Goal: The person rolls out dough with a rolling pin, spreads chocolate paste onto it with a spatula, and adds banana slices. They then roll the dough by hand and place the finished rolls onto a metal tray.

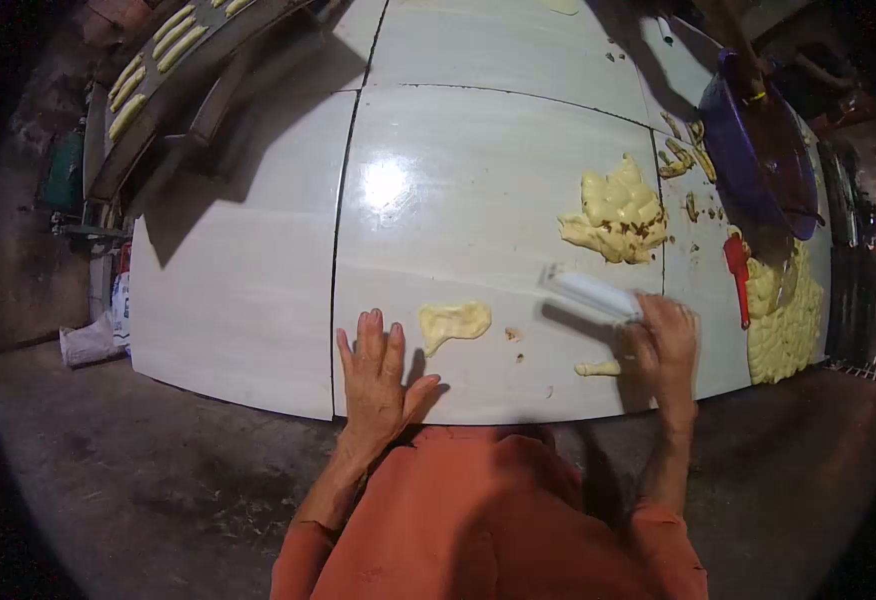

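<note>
My left hand (375, 385) lies flat on the white tabletop with its fingers spread, holding nothing. Just to its right is a small flattened piece of pale yellow dough (455, 322). My right hand (666, 345) is wrapped round one end of a white rolling pin (593, 290), which is tilted and slightly blurred, its far end pointing left above the table. Below the pin rests a thin strip of dough (598, 369), partly covered by shadow near my right hand. Brown crumbs (515, 335) dot the surface between the two bits of dough.
A heap of dough pieces (621, 210) sits ahead on the right. Beyond it stands a purple basin (748, 150), with a red-handled tool (737, 262) and a sheet of cut dough (783, 330) nearby. At upper left, a tray (143, 135) carries several dough sticks.
</note>
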Demonstrator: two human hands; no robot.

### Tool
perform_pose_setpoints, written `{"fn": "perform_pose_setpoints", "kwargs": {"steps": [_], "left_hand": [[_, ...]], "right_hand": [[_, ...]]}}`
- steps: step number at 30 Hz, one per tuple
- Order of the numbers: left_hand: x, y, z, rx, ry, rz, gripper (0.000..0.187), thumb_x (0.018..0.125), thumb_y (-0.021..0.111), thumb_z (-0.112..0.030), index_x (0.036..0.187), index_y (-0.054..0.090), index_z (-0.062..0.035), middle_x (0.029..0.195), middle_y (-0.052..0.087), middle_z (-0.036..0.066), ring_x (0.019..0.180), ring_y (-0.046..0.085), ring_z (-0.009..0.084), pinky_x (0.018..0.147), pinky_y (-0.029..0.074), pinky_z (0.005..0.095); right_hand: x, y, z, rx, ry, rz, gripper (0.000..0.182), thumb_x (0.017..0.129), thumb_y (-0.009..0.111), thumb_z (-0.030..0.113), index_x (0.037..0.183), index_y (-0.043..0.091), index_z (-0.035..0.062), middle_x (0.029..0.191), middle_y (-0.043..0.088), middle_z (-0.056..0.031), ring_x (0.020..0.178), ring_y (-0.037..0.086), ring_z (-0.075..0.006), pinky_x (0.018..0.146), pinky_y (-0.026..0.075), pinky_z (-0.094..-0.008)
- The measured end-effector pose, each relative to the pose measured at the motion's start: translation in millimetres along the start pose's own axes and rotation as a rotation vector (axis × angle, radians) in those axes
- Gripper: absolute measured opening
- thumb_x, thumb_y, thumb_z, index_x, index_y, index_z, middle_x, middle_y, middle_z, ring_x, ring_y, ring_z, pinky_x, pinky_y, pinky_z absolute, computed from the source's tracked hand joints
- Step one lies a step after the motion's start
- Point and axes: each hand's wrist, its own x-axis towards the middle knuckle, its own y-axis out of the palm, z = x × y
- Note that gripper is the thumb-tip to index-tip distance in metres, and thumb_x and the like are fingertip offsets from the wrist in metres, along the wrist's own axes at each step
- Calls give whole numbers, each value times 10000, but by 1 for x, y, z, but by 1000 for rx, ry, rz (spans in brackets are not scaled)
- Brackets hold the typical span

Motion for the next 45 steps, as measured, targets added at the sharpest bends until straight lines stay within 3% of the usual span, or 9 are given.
{"fn": "perform_pose_setpoints", "kwargs": {"steps": [8, 13, 17, 20, 24, 30, 34, 36, 45], "left_hand": [[36, 9, -16, 33, -80, 184, 698, 1008, 613, -373, 1556, 428, 17, 1636, 374, 258, 1548, 283, 455, 1210, 64, 741], [80, 29, 6, 103, -175, 140, 565, 1074, 488, -293, 1554, 443, 2, 1607, 413, 276, 1543, 309, 442, 1208, 59, 737], [142, 32, 24, 130, -252, 82, 554, 1091, 433, -279, 1573, 405, -5, 1648, 328, 290, 1571, 230, 444, 1205, 58, 744], [176, 37, 38, 121, -275, 33, 598, 1080, 470, -342, 1582, 405, -24, 1641, 318, 316, 1557, 227, 479, 1192, 89, 756], [173, 16, 35, -31, -264, 159, 621, 1077, 458, -326, 1594, 361, 3, 1647, 276, 341, 1560, 187, 507, 1210, 80, 730], [144, -14, 21, -176, -165, 254, 699, 1029, 585, -312, 1613, 327, -27, 1673, 229, 318, 1569, 159, 507, 1234, 109, 702], [119, -18, 12, -71, -35, 279, 732, 998, 637, -330, 1621, 360, -61, 1671, 251, 314, 1569, 198, 484, 1212, 136, 719], [106, 3, 8, 57, -22, 286, 609, 1022, 584, -265, 1570, 425, -53, 1643, 304, 322, 1553, 238, 487, 1206, 133, 732], [47, 5, -14, 24, -20, 243, 588, 1047, 541, -294, 1528, 441, 28, 1612, 403, 257, 1503, 343, 467, 1190, 220, 711]], "right_hand": [[50, 103, 101, 154, -333, 173, 512, 942, 742, 289, 1434, 624, 210, 1430, 572, -118, 1252, 553, -296, 1090, 385, -514], [78, 134, 106, -44, -92, 111, 544, 1040, 560, 410, 1509, 555, 135, 1661, 352, -212, 1550, 261, -424, 1196, 128, -711], [136, 149, 106, -134, -27, 2, 535, 1048, 546, 403, 1509, 551, 132, 1656, 345, -239, 1556, 242, -431, 1181, 124, -744], [161, 139, 105, -168, -33, -110, 540, 1025, 593, 404, 1486, 573, 124, 1647, 340, -265, 1531, 274, -458, 1198, 190, -692], [146, 113, 88, 331, -382, 128, 537, 875, 791, 357, 1317, 676, 74, 1321, 661, -194, 1199, 610, -406, 1020, 478, -503], [109, 85, 85, 244, -465, 47, 355, 906, 771, 305, 1174, 714, 80, 1035, 713, -101, 924, 682, -280, 828, 521, -414], [87, 83, 89, 260, -486, 61, 489, 893, 766, 396, 1260, 693, 80, 1183, 690, -168, 1050, 679, -340, 909, 514, -455], [71, 111, 84, 85, -447, 191, 672, 931, 693, 475, 1464, 572, 85, 1524, 489, -240, 1322, 538, -362, 1071, 428, -507], [10, 109, 100, 69, -251, 182, 602, 986, 659, 371, 1537, 508, 180, 1606, 472, -130, 1489, 417, -349, 1196, 302, -564]]}}
